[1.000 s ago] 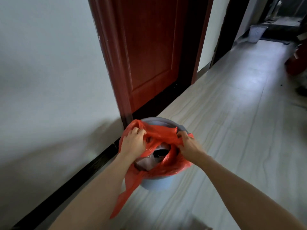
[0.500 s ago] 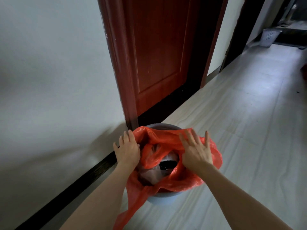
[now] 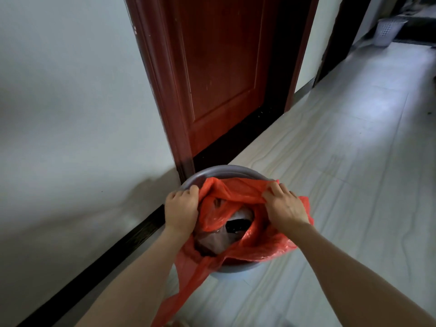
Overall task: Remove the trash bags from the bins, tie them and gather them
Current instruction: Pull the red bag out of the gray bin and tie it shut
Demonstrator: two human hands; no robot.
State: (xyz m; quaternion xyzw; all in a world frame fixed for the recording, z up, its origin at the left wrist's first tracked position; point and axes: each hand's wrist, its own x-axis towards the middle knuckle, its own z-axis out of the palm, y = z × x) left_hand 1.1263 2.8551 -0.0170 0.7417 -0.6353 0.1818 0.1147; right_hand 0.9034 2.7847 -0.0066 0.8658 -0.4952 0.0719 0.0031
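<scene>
Pale tiled floor (image 3: 330, 161) runs along a white wall (image 3: 59, 102), and on it, just beside the foot of a red door frame (image 3: 165, 90), I see the round grey bin (image 3: 221, 172) standing upright, its mouth facing up at me. Inside sits the red trash bag (image 3: 259, 251), its rim pulled in off the far side of the bin, so the grey edge shows bare there. The bag's long axis runs straight down into the bin; one loose tail of it trails over the near rim toward the lower left. Dark and pale trash (image 3: 236, 224) shows through the mouth of the bag. My left hand (image 3: 181, 210) has its grip curled on the bag's left edge, at the bin's rim. My right hand (image 3: 284, 206) pinches a fold of the bag's right edge, fingers bent down into the plastic. Well apart, far down the hall, a white perforated basket (image 3: 388, 30) stands on the floor.
</scene>
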